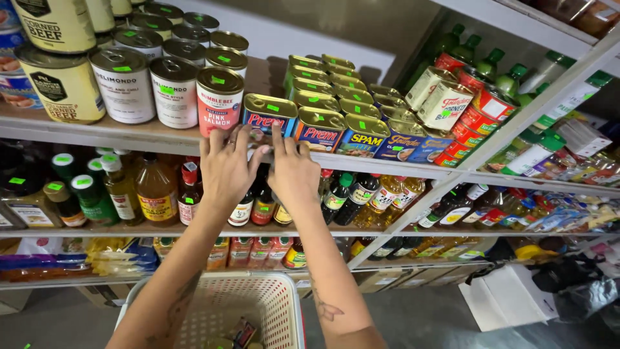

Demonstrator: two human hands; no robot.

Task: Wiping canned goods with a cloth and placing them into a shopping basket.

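A: In the head view, what holds things, and what is inside?

B: A white plastic basket (pixel 223 304) stands low between the two forearms. Some small packets lie on its bottom; I cannot tell what kind. The wooden shelf (pixel 161 136) above carries round cans on the left and rows of rectangular tins on the right.

A: And the hands?

B: Both hands are at the front edge of this shelf. The left hand (pixel 225 169) and the right hand (pixel 294 173) are side by side, fingers curled around a small thing between them, just under the blue rectangular tin (pixel 270 115). The right forefinger points up and touches this tin. The thing itself is almost hidden; I cannot tell what it is.

A: What is around?

B: A red round can (pixel 219 98) stands just left of the blue tin. Below, sauce bottles (pixel 155 190) stand behind the hands. At the right, green-capped bottles (pixel 516 77) stand on a second shelf, cut off by the picture edge.
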